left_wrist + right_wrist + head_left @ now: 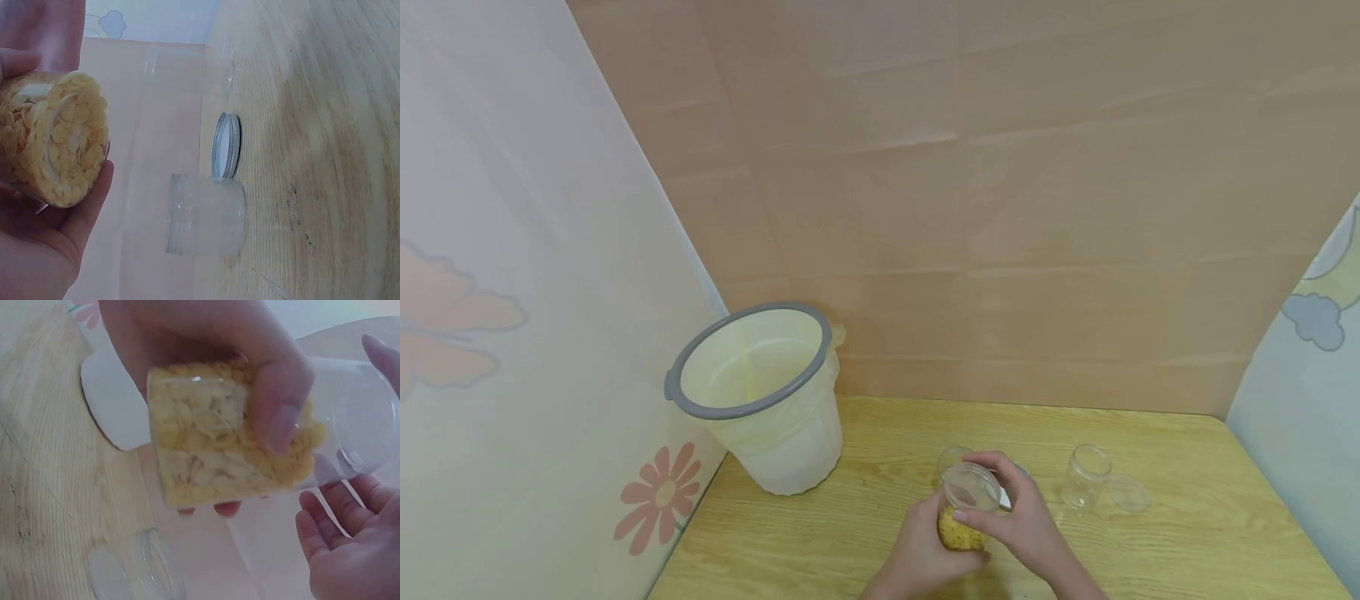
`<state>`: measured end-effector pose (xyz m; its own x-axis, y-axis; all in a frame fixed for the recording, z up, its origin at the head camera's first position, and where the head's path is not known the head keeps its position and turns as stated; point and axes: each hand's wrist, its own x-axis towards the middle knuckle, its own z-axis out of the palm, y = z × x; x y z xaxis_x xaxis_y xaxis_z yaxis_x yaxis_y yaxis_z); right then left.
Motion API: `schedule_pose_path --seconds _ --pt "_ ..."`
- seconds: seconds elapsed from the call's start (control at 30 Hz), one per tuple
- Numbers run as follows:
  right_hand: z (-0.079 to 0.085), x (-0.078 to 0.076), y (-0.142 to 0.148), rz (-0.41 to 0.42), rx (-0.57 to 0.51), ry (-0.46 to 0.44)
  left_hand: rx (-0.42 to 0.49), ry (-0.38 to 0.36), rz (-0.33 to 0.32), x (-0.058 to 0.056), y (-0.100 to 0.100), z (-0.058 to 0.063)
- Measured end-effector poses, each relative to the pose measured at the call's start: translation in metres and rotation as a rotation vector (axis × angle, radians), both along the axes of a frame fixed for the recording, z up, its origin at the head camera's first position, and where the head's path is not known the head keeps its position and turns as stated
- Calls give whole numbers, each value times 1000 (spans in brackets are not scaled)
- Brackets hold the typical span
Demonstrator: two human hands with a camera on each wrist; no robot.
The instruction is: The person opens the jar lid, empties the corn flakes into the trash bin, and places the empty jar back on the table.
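My left hand point(922, 542) grips a clear jar point(970, 525) part filled with yellow flakes point(206, 434), its fingers wrapped round the body. The flakes reach partway up, and the jar's upper part is see-through. Around the jar's top curves my right hand point(1018, 521), thumb on the near side and fingers on the far side. In the right wrist view some of its fingertips point(306, 519) stand off the jar. Whether a clear lid sits on the rim I cannot tell. Behind the hands are a silver-rimmed lid point(228, 147) and a clear jar point(209, 215).
Farther right stands another clear jar point(1086, 477), with a clear round lid point(1127, 493) beside it. A white bucket point(790, 450) with a grey rim is at the back left of the wooden table point(1195, 542). Cloth-covered walls border the table.
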<state>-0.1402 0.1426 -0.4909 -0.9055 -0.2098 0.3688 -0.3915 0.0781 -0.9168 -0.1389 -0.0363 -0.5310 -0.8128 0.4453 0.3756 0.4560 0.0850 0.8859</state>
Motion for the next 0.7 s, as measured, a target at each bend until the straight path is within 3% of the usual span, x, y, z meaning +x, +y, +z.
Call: schedule_pose_path --seconds 0.17,0.43,0.7 --pt "0 1 8 3 29 6 17 -44 -4 1 -3 -1" --pt "1 -4 21 74 35 107 18 -53 2 2 -9 0" --pt "5 3 13 79 73 42 28 -77 27 1 -9 -4"
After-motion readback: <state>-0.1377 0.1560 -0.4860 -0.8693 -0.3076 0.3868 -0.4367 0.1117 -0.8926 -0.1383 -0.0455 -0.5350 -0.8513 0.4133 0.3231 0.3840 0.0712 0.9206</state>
